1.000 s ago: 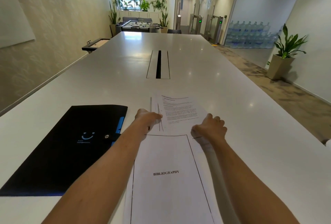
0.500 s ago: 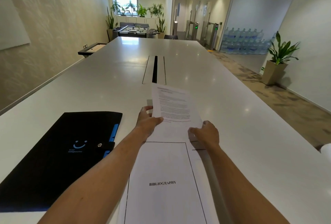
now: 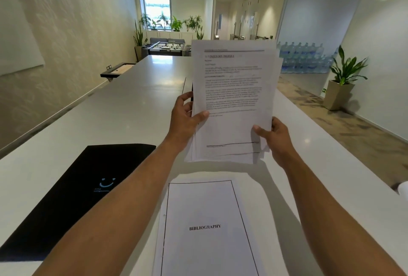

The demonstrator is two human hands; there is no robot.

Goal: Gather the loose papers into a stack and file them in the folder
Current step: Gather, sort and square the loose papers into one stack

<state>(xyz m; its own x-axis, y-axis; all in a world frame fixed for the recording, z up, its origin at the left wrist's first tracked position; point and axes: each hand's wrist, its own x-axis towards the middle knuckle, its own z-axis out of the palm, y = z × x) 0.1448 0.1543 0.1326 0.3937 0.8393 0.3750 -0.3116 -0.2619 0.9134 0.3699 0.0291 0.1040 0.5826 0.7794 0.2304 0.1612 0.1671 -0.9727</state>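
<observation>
Both hands hold a small sheaf of printed papers [image 3: 231, 99] upright above the white table [image 3: 123, 116]. My left hand [image 3: 185, 118] pinches its left edge, thumb on the front. My right hand [image 3: 276, 136] grips the lower right corner. The sheets are slightly fanned, their edges uneven. Below them a sheet titled BIBLIOGRAPHY [image 3: 205, 227] lies flat on the table near me, with other sheets showing under its edges. A closed black folder [image 3: 72, 194] with a blue smile logo lies on the table to the left, partly hidden by my left forearm.
The long table runs away from me, with a cable slot behind the held papers. A potted plant [image 3: 344, 77] and stacked water bottles [image 3: 304, 59] stand by the right wall. A foosball table [image 3: 165, 47] and plants are at the far end.
The papers were being gathered on the table a second ago. Both hands have since lifted them off the surface and tilted them upright in front of me. The camera view has tilted up.
</observation>
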